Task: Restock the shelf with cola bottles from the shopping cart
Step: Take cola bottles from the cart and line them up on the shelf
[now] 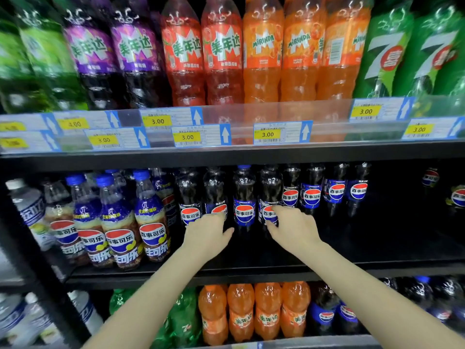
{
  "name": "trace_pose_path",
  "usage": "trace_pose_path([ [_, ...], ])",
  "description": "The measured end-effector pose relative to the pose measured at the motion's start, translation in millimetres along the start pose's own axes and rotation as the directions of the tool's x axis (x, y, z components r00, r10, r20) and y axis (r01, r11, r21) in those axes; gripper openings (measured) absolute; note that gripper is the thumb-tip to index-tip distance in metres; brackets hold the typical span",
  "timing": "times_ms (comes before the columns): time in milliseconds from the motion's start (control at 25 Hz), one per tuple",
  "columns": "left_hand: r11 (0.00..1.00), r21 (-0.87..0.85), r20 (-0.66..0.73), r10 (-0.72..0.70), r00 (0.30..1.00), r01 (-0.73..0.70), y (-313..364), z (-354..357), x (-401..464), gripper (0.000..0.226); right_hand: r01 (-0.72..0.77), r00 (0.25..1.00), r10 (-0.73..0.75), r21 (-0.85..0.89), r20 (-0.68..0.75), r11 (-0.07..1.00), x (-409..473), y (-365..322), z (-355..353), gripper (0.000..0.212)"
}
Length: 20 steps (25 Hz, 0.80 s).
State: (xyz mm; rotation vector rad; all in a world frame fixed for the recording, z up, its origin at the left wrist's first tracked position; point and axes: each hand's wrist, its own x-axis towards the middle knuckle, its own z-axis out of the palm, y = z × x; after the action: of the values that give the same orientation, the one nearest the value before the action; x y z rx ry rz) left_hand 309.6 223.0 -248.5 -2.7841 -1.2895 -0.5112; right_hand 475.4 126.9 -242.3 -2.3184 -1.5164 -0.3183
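Note:
Dark cola bottles with blue, red and white labels stand in a row on the middle shelf [364, 267]. My left hand [207, 234] reaches in and wraps its fingers round the lower part of one cola bottle [214, 187] standing on the shelf. My right hand [292, 229] holds the lower part of another cola bottle [270, 187], two places to the right. A blue-capped cola bottle [244, 197] stands between the two. The shopping cart is out of view.
Several more cola bottles [312, 192] stand further back on the right, with dark open shelf space [402, 222] beside them. Blue-capped cola bottles with patterned labels [120, 222] crowd the left. Orange, red, purple and green soda fills the shelf above [264, 54] and the one below [241, 313].

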Motion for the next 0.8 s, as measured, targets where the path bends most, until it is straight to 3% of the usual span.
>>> trace_pose_path([
  [280,0.988,0.15,-0.017,0.025,1.0,-0.022,-34,-105,-65,0.037,0.197,0.98,-0.197,0.038,-0.004,0.98,-34,-88,-78,0.039],
  [520,0.979,0.203,-0.042,0.013,0.999,-0.005,-89,-162,-153,0.039,0.388,0.921,-0.39,0.062,0.018,0.92,-82,-173,-112,0.045],
  [800,0.948,0.225,-0.058,-0.216,0.975,0.223,-161,-211,-262,0.05,0.587,0.807,-0.591,0.124,-0.007,0.8,-113,-274,-123,0.033],
])
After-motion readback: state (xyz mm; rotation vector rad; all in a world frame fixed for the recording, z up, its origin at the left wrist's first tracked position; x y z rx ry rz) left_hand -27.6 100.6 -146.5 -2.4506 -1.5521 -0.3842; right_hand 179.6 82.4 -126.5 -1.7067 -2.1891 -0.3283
